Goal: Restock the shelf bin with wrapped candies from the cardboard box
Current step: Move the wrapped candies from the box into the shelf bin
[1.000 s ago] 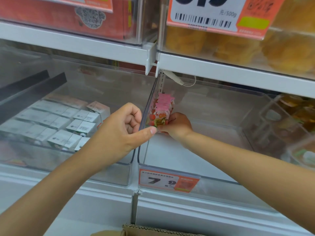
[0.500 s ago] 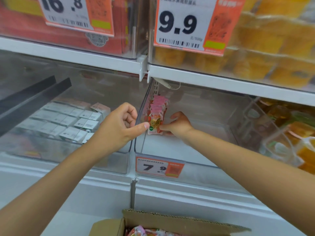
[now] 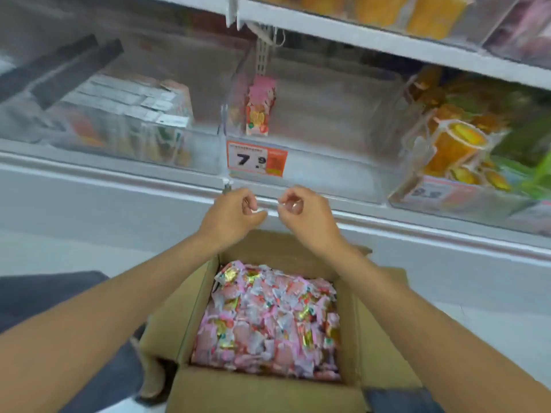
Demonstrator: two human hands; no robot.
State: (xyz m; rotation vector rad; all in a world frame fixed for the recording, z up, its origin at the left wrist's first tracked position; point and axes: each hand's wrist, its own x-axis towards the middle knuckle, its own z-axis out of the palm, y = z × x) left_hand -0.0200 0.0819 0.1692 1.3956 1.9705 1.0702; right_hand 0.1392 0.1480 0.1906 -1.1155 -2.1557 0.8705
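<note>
An open cardboard box [image 3: 268, 391] stands low in the middle, full of pink wrapped candies [image 3: 268, 320]. Above it is the clear shelf bin [image 3: 328, 171] with a 7.9 price tag [image 3: 256, 158]. A short upright row of pink candy packs [image 3: 258, 110] leans against the bin's left wall. My left hand [image 3: 231, 216] and my right hand [image 3: 304, 214] hover side by side above the box's far edge, below the bin. Both have loosely curled fingers and hold nothing that I can see.
A clear bin of white packets [image 3: 134, 105] sits to the left, and a bin of orange and green jelly cups [image 3: 465, 150] to the right. A white shelf edge [image 3: 387, 46] runs overhead. Dark trouser legs [image 3: 44, 296] flank the box.
Both hands have let go of the candy packs and pulled back out of the bin, down toward the box. The view has tilted down, showing the box's contents.
</note>
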